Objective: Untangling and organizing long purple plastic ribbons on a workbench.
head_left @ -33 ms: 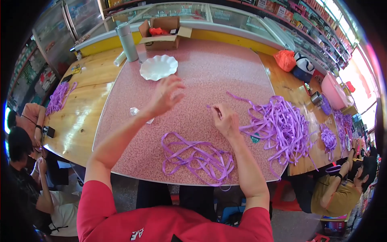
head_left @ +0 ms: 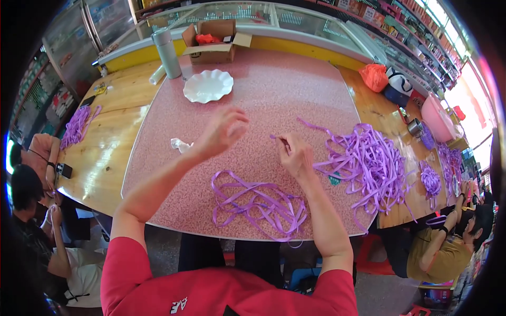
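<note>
My right hand (head_left: 296,155) is closed in a pinch, with the short end of a purple ribbon (head_left: 272,137) poking out at the fingertips. To its left, my left hand (head_left: 224,131) hovers over the table with fingers bent and apart; I make out nothing in it. A white scalloped dish (head_left: 207,86) lies just beyond that hand. Loops of purple ribbon (head_left: 253,203) are spread near the front edge, between my forearms. Right of my right hand sits a large tangled heap of purple ribbons (head_left: 369,163).
A crumpled white tissue (head_left: 179,145) lies beside my left forearm. A pale green bottle (head_left: 167,55) and an open cardboard box (head_left: 212,47) stand at the back. An orange bag (head_left: 374,78) and a pink basin (head_left: 437,118) are at right. People sit on both sides.
My left hand has come away from the white dish, toward me and slightly right. My right hand keeps its pinch in nearly the same place.
</note>
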Available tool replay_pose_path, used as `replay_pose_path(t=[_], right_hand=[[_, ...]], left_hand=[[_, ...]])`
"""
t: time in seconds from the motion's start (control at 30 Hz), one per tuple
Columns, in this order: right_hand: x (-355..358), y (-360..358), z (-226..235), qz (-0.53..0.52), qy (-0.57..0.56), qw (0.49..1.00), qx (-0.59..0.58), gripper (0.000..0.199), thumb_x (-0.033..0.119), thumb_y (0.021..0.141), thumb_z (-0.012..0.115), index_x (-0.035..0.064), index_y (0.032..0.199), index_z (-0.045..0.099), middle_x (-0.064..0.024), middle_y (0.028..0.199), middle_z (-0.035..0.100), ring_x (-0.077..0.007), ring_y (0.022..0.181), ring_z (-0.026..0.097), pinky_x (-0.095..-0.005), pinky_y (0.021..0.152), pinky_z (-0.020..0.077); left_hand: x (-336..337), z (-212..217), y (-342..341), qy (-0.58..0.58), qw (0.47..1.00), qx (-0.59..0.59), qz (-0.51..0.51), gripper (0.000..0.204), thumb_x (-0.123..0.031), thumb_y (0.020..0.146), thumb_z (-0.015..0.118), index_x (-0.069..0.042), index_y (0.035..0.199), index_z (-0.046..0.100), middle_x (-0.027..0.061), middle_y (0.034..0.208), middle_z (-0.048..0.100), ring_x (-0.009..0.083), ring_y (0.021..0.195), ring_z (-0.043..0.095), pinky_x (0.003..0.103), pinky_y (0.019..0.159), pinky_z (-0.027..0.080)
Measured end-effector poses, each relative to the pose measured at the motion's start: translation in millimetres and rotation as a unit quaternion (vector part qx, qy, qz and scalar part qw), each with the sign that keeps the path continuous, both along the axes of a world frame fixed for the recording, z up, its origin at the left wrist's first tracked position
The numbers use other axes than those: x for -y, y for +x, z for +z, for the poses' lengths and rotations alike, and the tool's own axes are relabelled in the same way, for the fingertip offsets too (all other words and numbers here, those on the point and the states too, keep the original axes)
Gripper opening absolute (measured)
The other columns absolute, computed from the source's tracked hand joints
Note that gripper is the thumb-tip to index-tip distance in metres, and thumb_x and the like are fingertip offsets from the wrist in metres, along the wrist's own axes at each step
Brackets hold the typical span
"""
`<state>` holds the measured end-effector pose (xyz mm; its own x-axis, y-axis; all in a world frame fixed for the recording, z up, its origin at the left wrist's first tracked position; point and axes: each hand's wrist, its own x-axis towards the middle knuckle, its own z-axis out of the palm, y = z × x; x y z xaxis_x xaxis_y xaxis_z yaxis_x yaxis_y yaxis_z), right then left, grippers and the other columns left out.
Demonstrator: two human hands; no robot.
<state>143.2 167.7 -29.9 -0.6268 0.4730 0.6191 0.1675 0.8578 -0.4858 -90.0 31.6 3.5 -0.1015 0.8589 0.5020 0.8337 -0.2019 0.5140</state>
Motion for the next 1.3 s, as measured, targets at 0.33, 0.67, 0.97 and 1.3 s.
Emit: replay_pose_path(t=[0.33, 0.67, 0.97, 1.3], right_hand=[[41, -2, 27, 0.103, 0.06, 0.99, -0.077, 0.016, 0.004, 0.08, 0.072, 0.0074, 0.094, 0.065, -0.0086, 0.08, 0.064, -0.0242, 0.065, 0.066, -0.0345, 0.055, 0.0511], [43, -6, 23, 0.151, -0.008, 0.987, -0.058, 0.014, 0.004, 0.081, 0.074, 0.0066, 0.095, 0.072, -0.0083, 0.081, 0.064, -0.0192, 0.067, 0.064, -0.0308, 0.057, 0.0501], [48, -5, 23, 0.145, 0.011, 0.987, -0.069, 0.011, 0.007, 0.081, 0.076, 0.0071, 0.089, 0.071, -0.0073, 0.077, 0.062, -0.0201, 0.062, 0.062, -0.0325, 0.053, 0.0483], [54, -3, 32, 0.202, -0.076, 0.975, -0.057, 0.013, 0.005, 0.081, 0.077, 0.0064, 0.092, 0.072, -0.0035, 0.076, 0.061, -0.0116, 0.059, 0.055, -0.027, 0.051, 0.0425]], left_hand=[[28, -3, 87, -0.03, 0.966, 0.255, 0.036, 0.018, -0.008, 0.095, 0.064, 0.0, 0.111, 0.067, 0.0037, 0.088, 0.07, 0.0087, 0.082, 0.063, 0.025, 0.072, 0.051], [39, -13, 75, -0.061, 0.87, 0.489, -0.015, 0.017, -0.008, 0.095, 0.066, 0.0, 0.11, 0.068, 0.0017, 0.094, 0.069, 0.0087, 0.085, 0.062, 0.025, 0.078, 0.051], [51, -7, 84, -0.076, 0.955, 0.279, 0.066, 0.022, -0.008, 0.091, 0.069, 0.001, 0.11, 0.071, 0.0032, 0.092, 0.07, 0.0078, 0.082, 0.061, 0.025, 0.074, 0.051], [72, -11, 75, -0.092, 0.929, 0.355, 0.057, 0.016, -0.016, 0.093, 0.068, -0.001, 0.1, 0.066, 0.0011, 0.084, 0.064, 0.0069, 0.078, 0.056, 0.025, 0.069, 0.047]])
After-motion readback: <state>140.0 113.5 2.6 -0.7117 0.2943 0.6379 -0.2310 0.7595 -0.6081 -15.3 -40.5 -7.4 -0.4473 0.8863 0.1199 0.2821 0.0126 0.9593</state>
